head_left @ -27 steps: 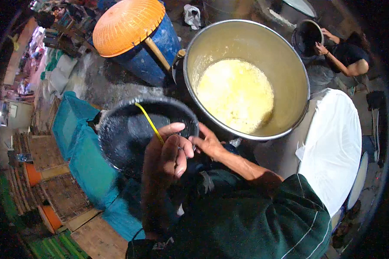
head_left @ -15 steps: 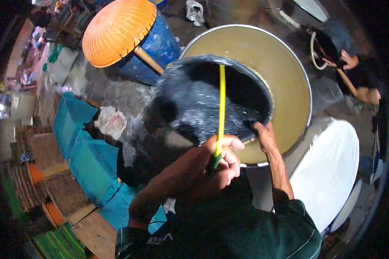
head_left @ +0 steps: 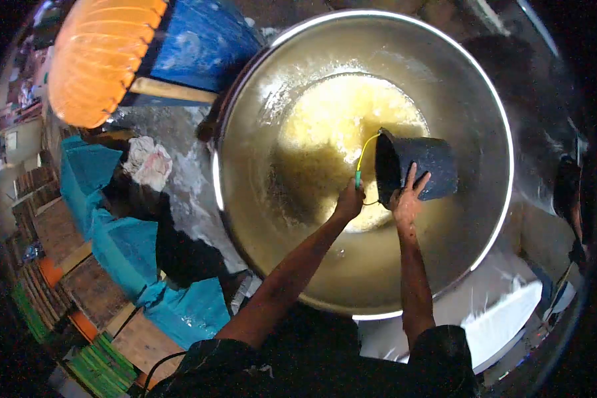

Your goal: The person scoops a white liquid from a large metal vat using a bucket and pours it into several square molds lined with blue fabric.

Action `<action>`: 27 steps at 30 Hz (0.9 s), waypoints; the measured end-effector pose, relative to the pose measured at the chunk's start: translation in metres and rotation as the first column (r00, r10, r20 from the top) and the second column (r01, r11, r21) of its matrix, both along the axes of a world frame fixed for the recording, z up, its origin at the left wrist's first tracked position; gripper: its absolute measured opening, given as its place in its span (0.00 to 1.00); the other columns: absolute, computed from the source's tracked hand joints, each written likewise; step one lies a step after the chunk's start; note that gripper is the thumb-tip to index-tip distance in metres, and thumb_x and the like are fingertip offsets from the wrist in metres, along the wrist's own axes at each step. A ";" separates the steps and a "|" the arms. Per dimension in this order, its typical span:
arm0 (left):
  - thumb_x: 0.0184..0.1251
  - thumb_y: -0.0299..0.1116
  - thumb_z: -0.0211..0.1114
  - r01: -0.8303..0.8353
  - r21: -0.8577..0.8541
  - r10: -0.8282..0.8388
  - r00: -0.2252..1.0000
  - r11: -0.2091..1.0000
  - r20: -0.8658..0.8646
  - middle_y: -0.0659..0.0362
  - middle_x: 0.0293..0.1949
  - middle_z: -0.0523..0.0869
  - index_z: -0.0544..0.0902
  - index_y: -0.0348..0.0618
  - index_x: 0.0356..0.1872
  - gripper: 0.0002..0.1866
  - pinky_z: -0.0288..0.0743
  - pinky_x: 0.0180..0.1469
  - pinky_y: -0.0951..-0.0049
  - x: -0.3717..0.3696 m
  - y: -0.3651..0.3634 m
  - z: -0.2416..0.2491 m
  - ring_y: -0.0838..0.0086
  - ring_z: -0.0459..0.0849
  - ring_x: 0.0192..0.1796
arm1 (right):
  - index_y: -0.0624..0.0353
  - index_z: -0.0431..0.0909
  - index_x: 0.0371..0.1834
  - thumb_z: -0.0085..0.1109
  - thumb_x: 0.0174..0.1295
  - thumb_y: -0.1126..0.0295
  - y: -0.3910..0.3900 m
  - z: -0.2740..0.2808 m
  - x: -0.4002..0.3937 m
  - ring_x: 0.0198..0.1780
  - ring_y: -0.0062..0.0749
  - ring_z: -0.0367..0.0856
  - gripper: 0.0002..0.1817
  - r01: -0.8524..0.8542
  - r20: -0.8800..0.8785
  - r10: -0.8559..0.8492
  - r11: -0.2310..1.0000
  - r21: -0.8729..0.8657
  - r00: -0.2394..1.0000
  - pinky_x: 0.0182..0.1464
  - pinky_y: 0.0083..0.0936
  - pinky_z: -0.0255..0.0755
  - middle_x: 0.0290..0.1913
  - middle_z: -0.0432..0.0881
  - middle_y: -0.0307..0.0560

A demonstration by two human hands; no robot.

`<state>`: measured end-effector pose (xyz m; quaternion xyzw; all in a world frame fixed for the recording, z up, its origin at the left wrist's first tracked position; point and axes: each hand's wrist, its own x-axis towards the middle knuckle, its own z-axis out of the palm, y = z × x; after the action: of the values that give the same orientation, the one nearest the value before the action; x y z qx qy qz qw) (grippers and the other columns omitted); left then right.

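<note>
A black bucket (head_left: 434,169) lies tipped on its side inside a large round metal vat (head_left: 461,99), its mouth facing left. My left hand (head_left: 350,200) is closed round the green grip of the bucket's yellow handle (head_left: 363,154). Against the bucket's wall near the rim, my right hand (head_left: 406,204) grips it with the thumb by the mouth and the fingers spread along the side. Yellowish, foamy liquid (head_left: 331,109) covers the vat's bottom, just beneath the bucket. The inside of the bucket is dark.
Left of the vat stands a blue barrel (head_left: 196,53) with an orange basket (head_left: 106,60) over its top. Teal sheeting (head_left: 123,249), wooden boards (head_left: 89,292) and a crumpled whitish bag (head_left: 147,162) lie further left. A white-covered object (head_left: 504,322) is at lower right.
The bucket has gone from above the vat's left rim down into the vat, moving right and turning on its side. Both hands have moved with it, and more of the vat shows.
</note>
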<state>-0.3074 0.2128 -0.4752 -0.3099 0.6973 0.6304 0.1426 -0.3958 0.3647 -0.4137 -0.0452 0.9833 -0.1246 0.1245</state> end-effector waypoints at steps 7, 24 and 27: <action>0.71 0.36 0.54 -0.025 -0.031 0.032 0.970 0.999 0.243 0.39 0.43 0.84 0.71 0.39 0.55 0.16 0.75 0.49 0.49 0.069 0.029 -0.163 0.44 0.84 0.47 | 0.42 0.46 0.82 0.54 0.55 0.76 -0.040 -0.139 0.050 0.45 0.55 0.82 0.48 -0.266 0.208 0.211 0.919 0.291 0.955 0.22 0.32 0.72 0.80 0.34 0.70; 0.69 0.30 0.57 -0.283 0.104 0.193 0.839 0.954 0.509 0.43 0.48 0.83 0.68 0.34 0.62 0.22 0.76 0.50 0.54 0.134 -0.079 -0.124 0.54 0.84 0.50 | 0.38 0.54 0.78 0.65 0.56 0.66 -0.050 -0.191 0.051 0.71 0.59 0.63 0.45 0.095 0.538 0.071 0.957 -0.274 0.840 0.63 0.45 0.72 0.75 0.54 0.63; 0.71 0.33 0.56 -0.070 -0.311 0.079 0.997 0.948 0.015 0.42 0.47 0.83 0.69 0.33 0.60 0.21 0.74 0.52 0.52 0.106 -0.068 -0.037 0.51 0.83 0.49 | 0.50 0.62 0.73 0.62 0.61 0.63 0.025 -0.194 0.025 0.62 0.46 0.72 0.35 0.381 0.685 0.117 0.758 -0.529 0.719 0.62 0.37 0.71 0.64 0.69 0.54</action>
<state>-0.2011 0.1446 -0.5120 -0.3630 0.7734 0.5138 0.0777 -0.3707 0.3897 -0.6077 0.0397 0.7641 -0.4671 0.4431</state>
